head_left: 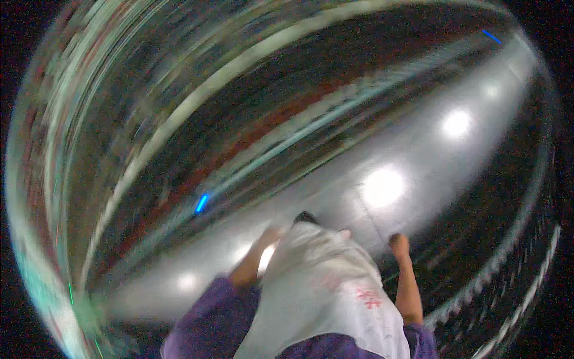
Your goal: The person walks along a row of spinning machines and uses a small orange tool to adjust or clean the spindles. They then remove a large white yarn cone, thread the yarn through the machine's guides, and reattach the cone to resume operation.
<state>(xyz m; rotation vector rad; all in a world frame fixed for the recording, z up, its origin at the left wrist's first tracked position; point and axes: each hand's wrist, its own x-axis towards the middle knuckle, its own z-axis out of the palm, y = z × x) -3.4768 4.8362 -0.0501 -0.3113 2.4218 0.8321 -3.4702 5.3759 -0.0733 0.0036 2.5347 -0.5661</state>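
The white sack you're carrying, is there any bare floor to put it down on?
The picture is badly blurred. A shiny grey floor with light glare lies bare ahead of the white sack and beyond the right hand. The strip left of the left hand looks bare too. Farther left, streaked shapes crowd it; they can't be made out.

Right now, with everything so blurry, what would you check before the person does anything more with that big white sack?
1. Left hand on the white sack: ok, it touches the sack's upper left edge.
2. Right hand on the sack: not ok, it looks apart from it, to the right.
3. Firmness of the left hand's grip: cannot tell, the picture is smeared.
4. Sack's top closed: cannot tell; a dark spot shows at its upper end.
5. Shiny grey floor ahead: cannot tell, only light reflections show.
6. Surroundings at left: cannot tell, all streaked by motion.
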